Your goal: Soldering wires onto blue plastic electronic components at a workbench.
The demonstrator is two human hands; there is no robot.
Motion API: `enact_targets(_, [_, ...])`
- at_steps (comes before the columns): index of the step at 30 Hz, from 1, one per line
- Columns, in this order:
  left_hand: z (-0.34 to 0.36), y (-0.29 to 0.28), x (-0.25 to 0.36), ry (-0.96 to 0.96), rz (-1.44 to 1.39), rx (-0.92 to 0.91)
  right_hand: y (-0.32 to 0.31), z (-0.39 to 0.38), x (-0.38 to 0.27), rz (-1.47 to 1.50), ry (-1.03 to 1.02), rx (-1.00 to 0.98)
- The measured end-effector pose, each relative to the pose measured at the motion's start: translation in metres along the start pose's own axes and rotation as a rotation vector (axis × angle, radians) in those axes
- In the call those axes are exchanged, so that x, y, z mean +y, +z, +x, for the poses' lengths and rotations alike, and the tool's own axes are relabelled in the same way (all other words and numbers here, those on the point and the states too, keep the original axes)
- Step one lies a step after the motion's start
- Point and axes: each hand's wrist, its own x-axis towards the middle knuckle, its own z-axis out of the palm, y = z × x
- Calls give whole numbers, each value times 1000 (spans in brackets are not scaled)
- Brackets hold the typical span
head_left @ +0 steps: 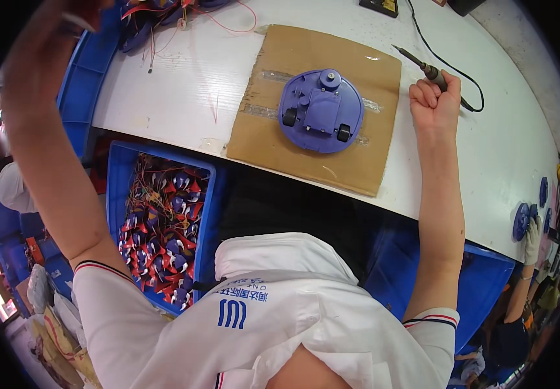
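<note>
- Right hand (437, 104), toward 2 o'clock: fingers curled closed around the handle of a soldering iron (430, 71), covering part of its grip; the bare tip points toward 10 o'clock, touching nothing.
- Left hand (49, 29), toward 10 to 11 o'clock: blurred and cut by the top edge; I cannot tell how far open it is or whether it holds the reddish blur beside it.
- Purple base (322, 111), just off centre toward 1 o'clock: lies on cardboard (332, 172), its underside hidden.
- Wired parts (138, 29), toward 11 o'clock: cut off above, too tangled to separate.
- Blue bin (207, 220), toward 8 to 9 o'clock: heaped parts (163, 240) hide its floor.
- Co-worker's gloved hand (532, 241), toward 3 o'clock: small, distorted, fingers unclear.
</note>
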Motion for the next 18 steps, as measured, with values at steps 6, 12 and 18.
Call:
enact_targets(6, [-34,2,-55,115,873,-276,-5,2,-4,-13,10,-4])
enact_targets(12, [-54,-30,-124,279,1850,37,3,-5,-4,-10,35,-16])
enact_targets(18, [-56,34,-137,335,904,-66,4,-5,-3,-41,60,-57])
